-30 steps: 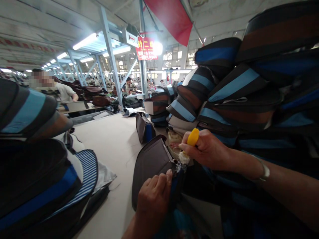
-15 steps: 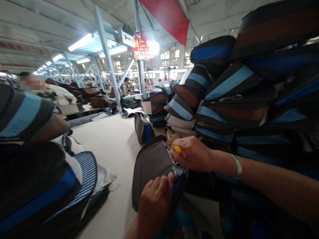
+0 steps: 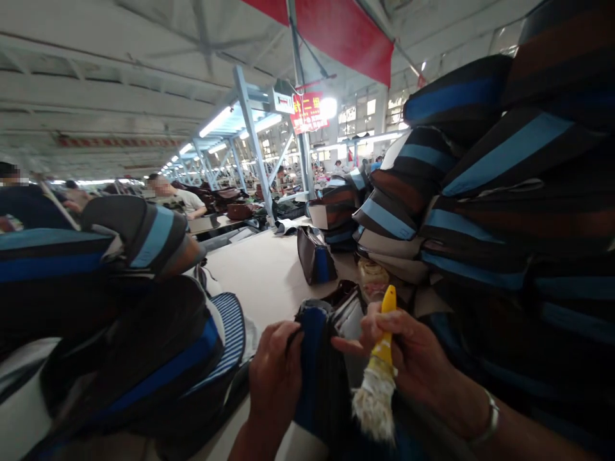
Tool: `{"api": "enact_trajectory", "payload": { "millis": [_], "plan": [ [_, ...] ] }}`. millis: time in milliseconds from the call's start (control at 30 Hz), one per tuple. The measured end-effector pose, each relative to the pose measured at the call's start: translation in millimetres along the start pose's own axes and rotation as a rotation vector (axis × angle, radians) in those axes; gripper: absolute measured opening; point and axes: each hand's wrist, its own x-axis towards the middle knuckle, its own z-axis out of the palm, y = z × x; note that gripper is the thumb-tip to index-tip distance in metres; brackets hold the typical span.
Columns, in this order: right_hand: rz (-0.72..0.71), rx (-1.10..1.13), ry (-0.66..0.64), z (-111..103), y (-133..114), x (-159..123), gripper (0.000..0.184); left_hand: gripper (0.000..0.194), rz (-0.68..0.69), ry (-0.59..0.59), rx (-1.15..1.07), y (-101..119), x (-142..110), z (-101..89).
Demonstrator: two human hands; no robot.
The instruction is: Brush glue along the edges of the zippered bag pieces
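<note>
My left hand (image 3: pixel 275 378) is closed on the upper edge of a dark bag piece with a blue stripe (image 3: pixel 318 358), holding it upright in front of me. My right hand (image 3: pixel 408 362) grips a yellow-handled brush (image 3: pixel 379 368). Its white bristles point down, just right of the bag piece. A silver bracelet sits on my right wrist. A small pot (image 3: pixel 372 276) stands on the table behind the bag piece.
Stacks of striped bag parts (image 3: pixel 485 192) tower on the right, and more bags (image 3: pixel 120 320) pile up on the left. A beige table (image 3: pixel 262 272) runs away between them, with a dark upright bag (image 3: pixel 313 259) on it. Other people work at far tables on the left.
I have lifted the bag piece and turned it on edge, closer to me. My right hand has drawn the brush back from its edge, bristles now hanging down. The view has swung left.
</note>
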Motion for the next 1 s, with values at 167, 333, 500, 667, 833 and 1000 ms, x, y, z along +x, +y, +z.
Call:
{"api": "enact_trajectory", "payload": {
  "millis": [167,333,500,667,833,1000],
  "plan": [
    [0.040,0.135,0.026,-1,24,16,0.013,0.031,-0.057,-0.154,-0.012,12,-12,-7.9],
    [0.089,0.184,0.049,-6,52,28,0.020,0.035,-0.235,-0.145,-0.060,28,-11,-3.1],
    [0.044,0.060,0.125,2,31,30,0.023,0.021,-0.324,-0.303,-0.318,20,2,-8.8],
    [-0.356,-0.337,0.311,14,-15,28,0.020,0.020,-0.386,-0.307,-0.327,18,9,-15.4],
    [-0.581,-0.941,0.144,27,-16,45,0.022,0.021,-0.380,-0.304,-0.337,30,11,-8.4],
    [-0.783,-1.305,0.042,38,-20,64,0.020,0.020,-0.373,-0.309,-0.330,34,9,-7.7]
  ]
}}
